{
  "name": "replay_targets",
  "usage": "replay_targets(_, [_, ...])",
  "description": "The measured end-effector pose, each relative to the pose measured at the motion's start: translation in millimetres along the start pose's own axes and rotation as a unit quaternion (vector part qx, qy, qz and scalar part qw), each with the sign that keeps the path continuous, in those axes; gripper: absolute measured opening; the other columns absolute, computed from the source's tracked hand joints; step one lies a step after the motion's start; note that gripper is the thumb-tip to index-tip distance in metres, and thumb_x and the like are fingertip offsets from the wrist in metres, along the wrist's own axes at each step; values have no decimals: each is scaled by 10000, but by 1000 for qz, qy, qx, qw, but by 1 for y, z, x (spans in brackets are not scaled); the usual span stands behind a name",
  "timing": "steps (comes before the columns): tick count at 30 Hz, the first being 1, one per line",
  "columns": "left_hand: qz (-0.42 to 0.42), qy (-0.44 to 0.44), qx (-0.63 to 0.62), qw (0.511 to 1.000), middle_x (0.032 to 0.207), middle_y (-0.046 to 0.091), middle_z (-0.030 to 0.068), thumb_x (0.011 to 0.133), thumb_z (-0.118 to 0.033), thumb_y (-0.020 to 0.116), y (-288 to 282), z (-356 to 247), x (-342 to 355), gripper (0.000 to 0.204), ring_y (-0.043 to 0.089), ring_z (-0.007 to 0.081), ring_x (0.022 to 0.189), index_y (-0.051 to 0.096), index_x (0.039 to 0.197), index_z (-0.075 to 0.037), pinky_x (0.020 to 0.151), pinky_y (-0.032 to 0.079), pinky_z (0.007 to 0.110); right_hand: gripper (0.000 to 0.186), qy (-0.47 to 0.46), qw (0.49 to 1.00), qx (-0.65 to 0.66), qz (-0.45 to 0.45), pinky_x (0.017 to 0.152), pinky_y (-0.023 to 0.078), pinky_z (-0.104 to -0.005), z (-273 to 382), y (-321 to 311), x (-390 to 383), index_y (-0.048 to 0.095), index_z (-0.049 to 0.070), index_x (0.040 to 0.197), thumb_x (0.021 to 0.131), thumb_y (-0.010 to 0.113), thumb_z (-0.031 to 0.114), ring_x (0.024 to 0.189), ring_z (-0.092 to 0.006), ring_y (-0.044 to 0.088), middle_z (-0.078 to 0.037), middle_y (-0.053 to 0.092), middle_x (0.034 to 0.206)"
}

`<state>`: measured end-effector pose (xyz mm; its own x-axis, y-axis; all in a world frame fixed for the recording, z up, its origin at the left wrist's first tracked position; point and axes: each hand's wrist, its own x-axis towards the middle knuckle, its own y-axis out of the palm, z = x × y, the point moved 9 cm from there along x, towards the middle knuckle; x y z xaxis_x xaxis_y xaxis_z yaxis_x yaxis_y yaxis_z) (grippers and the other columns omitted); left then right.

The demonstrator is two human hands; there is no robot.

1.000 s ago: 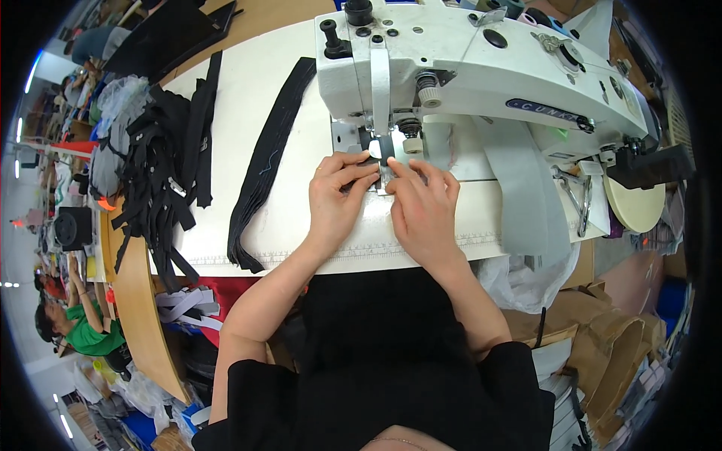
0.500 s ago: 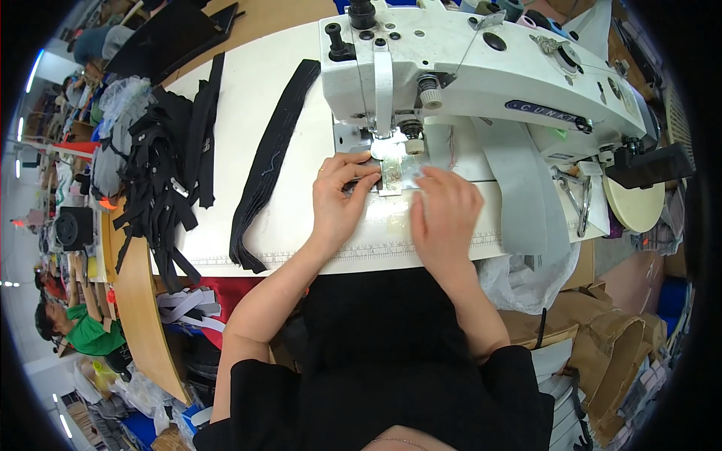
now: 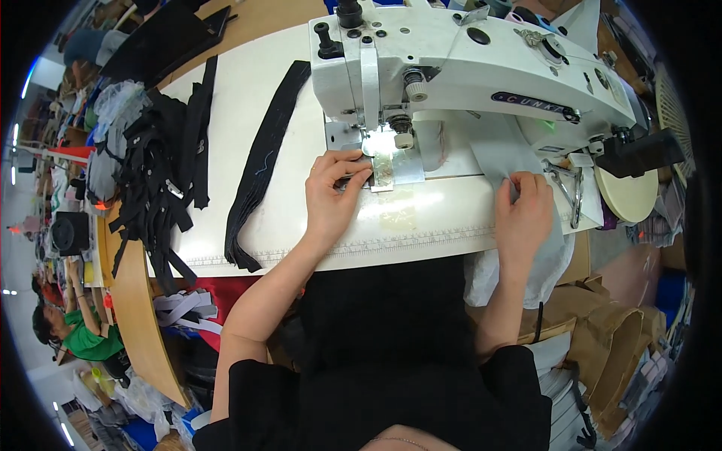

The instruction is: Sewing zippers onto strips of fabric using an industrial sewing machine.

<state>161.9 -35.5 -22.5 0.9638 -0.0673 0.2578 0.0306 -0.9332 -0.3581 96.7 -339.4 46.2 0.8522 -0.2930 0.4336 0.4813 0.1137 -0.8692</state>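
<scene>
At the sewing machine's needle area, my left hand (image 3: 329, 201) has its fingers bent and drawn together beside the presser foot (image 3: 380, 141) and its plate; what lies beneath the fingertips is dark and mostly hidden. To the right, my right hand (image 3: 524, 214) pinches the long pale grey fabric strip (image 3: 492, 139), which hangs over the table's front edge. The white sewing machine (image 3: 466, 60) stands over both hands. A stack of black strips (image 3: 259, 165) lies left of my left hand.
A tangled pile of black strips (image 3: 154, 150) fills the table's left side. Metal scissors (image 3: 575, 203) and a round cream object (image 3: 628, 192) sit at the right. The white table (image 3: 286, 252) has a printed ruler along its front. A co-worker (image 3: 83, 331) is at the far left.
My right hand has left the presser foot area, moved right and taken hold of the grey strip. My left hand stays beside the foot.
</scene>
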Motion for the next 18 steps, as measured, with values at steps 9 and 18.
replay_targets(9, [-61,111,38,991,1047,732,105,884,-43,759,-5,-43,-11,97,681,247,983,783,978,-35,829,541,338,67,-34,988,68,-133,788,513,-412,9,-40,-5,674,64,883,830,700,98,939,-294,623,-47,699,1018])
replay_targets(18, [217,-369,-438,790,1196,734,166,1026,-191,682,100,-22,-53,369,720,207,1057,603,1309,32,928,593,348,159,-229,882,333,244,656,461,-462,122,-21,-103,522,55,760,727,672,95,753,-349,564,-125,533,822])
